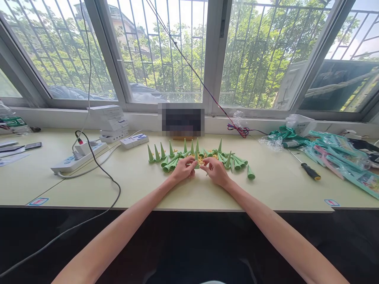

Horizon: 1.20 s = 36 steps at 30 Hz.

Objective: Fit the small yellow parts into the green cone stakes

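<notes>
My left hand [184, 169] is closed around the lower part of an upright green plastic cone [196, 155], its tip pointing up. Just right of that cone is my right hand [217, 172], thumb and fingertips drawn together; whatever they pinch is too small to make out. Small yellow pieces [209, 154] lie scattered behind both hands. Several more green cones surround them: some stand upright, like the one at the far left [151, 154], and others lie on their sides, like the one at the right [250, 172].
A power strip [79, 157] with a dark cable stands on the left of the table [124, 193], near stacked white boxes [111, 123]. To the right lie a screwdriver [310, 171] and turquoise plastic packages [334, 152]. A blurred dark rectangle [184, 120] stands at the back.
</notes>
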Motion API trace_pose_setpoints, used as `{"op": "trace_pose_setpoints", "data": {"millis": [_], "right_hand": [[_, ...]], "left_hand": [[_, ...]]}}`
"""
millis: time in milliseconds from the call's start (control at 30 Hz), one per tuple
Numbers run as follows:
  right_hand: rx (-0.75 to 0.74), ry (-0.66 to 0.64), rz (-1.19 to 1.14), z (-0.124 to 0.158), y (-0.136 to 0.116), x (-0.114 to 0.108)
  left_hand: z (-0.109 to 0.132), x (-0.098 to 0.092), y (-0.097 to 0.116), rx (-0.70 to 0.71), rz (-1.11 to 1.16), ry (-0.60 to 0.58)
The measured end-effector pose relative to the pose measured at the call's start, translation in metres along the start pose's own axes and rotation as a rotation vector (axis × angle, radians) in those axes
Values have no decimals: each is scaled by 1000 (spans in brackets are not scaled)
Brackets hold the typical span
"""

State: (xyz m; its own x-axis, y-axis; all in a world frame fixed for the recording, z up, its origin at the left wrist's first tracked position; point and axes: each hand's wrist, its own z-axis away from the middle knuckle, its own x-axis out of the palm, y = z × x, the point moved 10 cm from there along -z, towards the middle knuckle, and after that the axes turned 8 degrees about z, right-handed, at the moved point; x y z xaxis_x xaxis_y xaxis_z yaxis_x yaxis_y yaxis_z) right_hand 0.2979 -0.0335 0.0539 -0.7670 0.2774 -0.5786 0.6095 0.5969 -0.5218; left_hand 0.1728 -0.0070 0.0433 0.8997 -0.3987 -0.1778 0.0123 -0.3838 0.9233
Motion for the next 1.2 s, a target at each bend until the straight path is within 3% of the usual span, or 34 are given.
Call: {"op": "trace_pose_setpoints", "data": {"millis": [1200], "right_hand": [[-14, -48, 72, 0, 1, 3]], "left_hand": [[3, 11, -4, -9, -28, -90]]}}
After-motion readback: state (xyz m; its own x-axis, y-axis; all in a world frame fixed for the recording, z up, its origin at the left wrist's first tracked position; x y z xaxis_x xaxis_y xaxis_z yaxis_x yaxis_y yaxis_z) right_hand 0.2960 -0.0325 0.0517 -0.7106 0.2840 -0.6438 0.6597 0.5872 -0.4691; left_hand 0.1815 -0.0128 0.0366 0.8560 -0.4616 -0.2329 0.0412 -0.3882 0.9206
